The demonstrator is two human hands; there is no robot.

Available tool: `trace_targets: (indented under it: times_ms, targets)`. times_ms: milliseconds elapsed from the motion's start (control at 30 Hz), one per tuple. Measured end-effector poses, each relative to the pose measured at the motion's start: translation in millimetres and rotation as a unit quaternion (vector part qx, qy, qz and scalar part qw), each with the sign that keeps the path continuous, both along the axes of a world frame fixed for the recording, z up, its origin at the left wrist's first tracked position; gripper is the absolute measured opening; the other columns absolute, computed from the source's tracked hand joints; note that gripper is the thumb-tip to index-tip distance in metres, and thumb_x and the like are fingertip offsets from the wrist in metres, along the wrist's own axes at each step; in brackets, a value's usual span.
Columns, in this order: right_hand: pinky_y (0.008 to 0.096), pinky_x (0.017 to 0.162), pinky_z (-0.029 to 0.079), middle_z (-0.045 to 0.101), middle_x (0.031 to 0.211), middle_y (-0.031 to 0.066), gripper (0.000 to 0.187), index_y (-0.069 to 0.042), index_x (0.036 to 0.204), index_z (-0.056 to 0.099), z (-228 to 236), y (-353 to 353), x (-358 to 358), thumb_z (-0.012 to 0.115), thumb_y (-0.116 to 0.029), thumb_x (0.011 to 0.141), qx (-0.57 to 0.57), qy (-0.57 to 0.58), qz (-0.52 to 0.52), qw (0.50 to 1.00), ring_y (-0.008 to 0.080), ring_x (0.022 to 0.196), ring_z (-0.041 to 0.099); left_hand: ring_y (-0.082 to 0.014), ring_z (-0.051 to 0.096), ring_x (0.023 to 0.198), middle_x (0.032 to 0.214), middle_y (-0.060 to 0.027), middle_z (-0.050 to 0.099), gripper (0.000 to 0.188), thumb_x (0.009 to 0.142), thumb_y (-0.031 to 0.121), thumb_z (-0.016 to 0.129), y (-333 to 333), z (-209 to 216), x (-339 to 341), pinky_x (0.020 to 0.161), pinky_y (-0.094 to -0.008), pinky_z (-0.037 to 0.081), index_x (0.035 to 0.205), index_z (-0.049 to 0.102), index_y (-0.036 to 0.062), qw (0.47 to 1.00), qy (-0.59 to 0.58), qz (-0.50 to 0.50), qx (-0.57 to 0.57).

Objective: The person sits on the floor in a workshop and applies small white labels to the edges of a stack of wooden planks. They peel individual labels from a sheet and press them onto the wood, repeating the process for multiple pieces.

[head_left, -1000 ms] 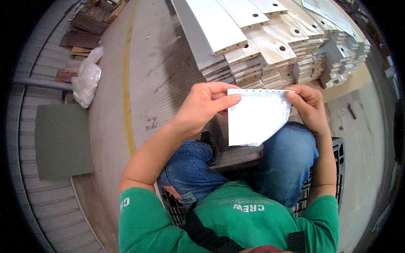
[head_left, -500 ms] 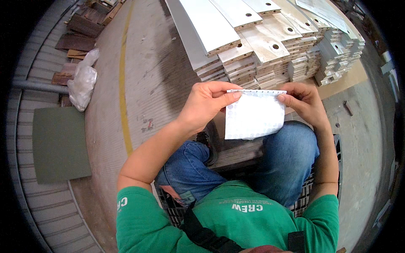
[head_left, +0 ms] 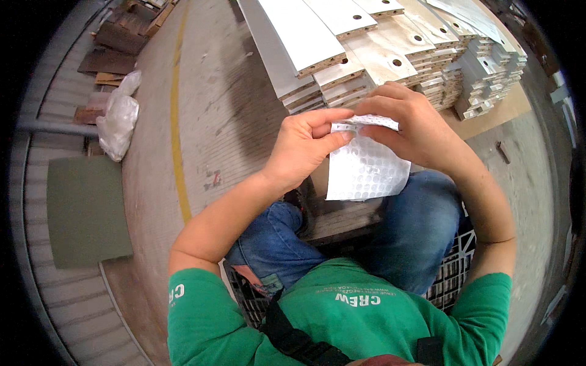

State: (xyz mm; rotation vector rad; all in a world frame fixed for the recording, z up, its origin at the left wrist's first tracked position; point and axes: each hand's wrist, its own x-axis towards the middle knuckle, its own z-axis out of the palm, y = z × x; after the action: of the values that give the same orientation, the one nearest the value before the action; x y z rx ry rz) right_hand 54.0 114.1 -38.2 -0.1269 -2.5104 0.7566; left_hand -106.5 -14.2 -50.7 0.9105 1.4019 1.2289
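A white sheet of round stickers (head_left: 366, 171), marked with rows of small circles, hangs above my knees with its top edge folded over. My left hand (head_left: 305, 143) pinches the upper left corner between thumb and fingers. Across the top edge reaches my right hand (head_left: 406, 122), its thumb in front and its fingers curled over the fold, close to the left fingertips. Part of the fold is hidden behind the right thumb and fingers.
Stacked white boards (head_left: 305, 36) with round holes and raw chipboard ends stand just ahead. A yellow line (head_left: 177, 122) runs along the floor at left, near a plastic bag (head_left: 119, 122) and a green panel (head_left: 88, 210). Beneath me is a black plastic crate (head_left: 448, 268).
My right hand has moved left and up along the sheet's top edge, towards my left hand. The sheet's upper right edge now bends, while the left hand keeps its corner.
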Motion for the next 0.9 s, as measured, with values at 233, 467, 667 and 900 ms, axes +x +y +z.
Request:
trace_targets:
  times_ms: [233,467,667,900]
  targets:
    - [0.0386,0.064,0.049,0.058,0.078,0.0133,0.021,-0.002,0.086,0.061,6.7,-18.4,-18.7,0.060,-0.004,0.065,0.096,-0.011,-0.002,0.995,0.0299,0.075,0.059,-0.0109,0.059,0.087,0.098,-0.0074,0.063,0.036,0.080,-0.004,0.059,-2.6,-0.6,-0.7,0.078,-0.0243,0.049,0.115,0.052,-0.0022,0.997,0.082,-0.004,0.002]
    - [0.0367,0.067,0.051,0.060,0.080,0.0113,0.015,-0.004,0.077,0.063,1.8,-24.2,-19.6,0.059,-0.014,0.066,0.196,-0.005,-0.019,0.980,0.0275,0.077,0.060,-0.0082,0.057,0.088,0.094,-0.0035,0.063,0.027,0.081,-0.001,0.059,-3.9,5.2,5.0,0.076,-0.0222,0.047,0.108,0.057,-0.0012,0.997,0.073,0.001,-0.009]
    - [0.0337,0.062,0.051,0.056,0.074,0.0085,0.014,-0.002,0.074,0.058,-1.2,-31.9,-15.6,0.058,-0.012,0.064,0.210,-0.032,-0.017,0.977,0.0245,0.077,0.056,-0.0085,0.057,0.089,0.098,-0.0027,0.062,0.029,0.083,0.002,0.057,-7.9,2.3,3.5,0.076,-0.0228,0.045,0.112,0.054,-0.0009,0.996,-0.073,0.000,-0.057]
    - [0.0318,0.053,0.051,0.057,0.071,0.0104,0.017,0.000,0.063,0.061,-5.0,-37.8,-6.7,0.061,-0.015,0.056,0.223,-0.016,-0.034,0.974,0.0246,0.076,0.056,-0.0122,0.058,0.089,0.102,-0.0057,0.060,0.027,0.083,0.002,0.052,3.4,1.8,10.1,0.078,-0.0271,0.047,0.110,0.052,-0.0006,0.990,-0.116,-0.002,-0.086]
